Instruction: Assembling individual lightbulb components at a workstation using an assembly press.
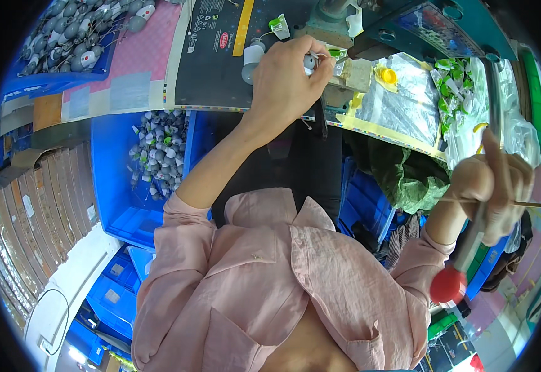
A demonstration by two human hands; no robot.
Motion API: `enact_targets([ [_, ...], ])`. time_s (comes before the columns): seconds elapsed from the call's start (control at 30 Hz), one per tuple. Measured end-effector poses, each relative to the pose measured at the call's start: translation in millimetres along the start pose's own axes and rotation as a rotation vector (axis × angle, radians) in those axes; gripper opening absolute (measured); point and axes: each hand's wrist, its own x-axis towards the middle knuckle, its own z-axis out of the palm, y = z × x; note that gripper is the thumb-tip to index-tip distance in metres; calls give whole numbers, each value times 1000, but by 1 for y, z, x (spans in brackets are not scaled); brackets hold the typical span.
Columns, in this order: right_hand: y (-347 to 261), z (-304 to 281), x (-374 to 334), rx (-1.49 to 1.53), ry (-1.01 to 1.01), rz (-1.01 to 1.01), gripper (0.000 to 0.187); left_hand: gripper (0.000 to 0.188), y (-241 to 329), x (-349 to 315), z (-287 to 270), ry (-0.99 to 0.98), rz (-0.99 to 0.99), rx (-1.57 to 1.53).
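My left hand reaches over the dark bench to the press, its fingers closed on a small grey-and-white part that they partly cover. Beside its wrist lie grey-and-white bulb-shaped pieces, and a green-and-white tag sits just beyond them. On the right, my right hand is closed around the press lever, somewhat blurred. A thin brown stick sticks out of the same hand. The lever ends below in a red ball knob. Ahead stands the green press, its working end near my left fingers.
A blue bin of grey pieces stands far left; another blue bin below the bench edge holds similar ones. Green-and-white tags are heaped right of the press, near a yellow round piece. Cardboard stacks line the left.
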Motion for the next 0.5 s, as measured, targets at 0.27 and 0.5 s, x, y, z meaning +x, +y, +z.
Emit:
enact_targets([
  [0.27, -27, 57, -35, 30, 185, 78, 32, 16, -1, -4, 4, 39, 78, 30],
  [0.5, 28, 57, -29, -77, 349, 267, 33, 14, 5, -4, 7, 69, 64, 96],
])
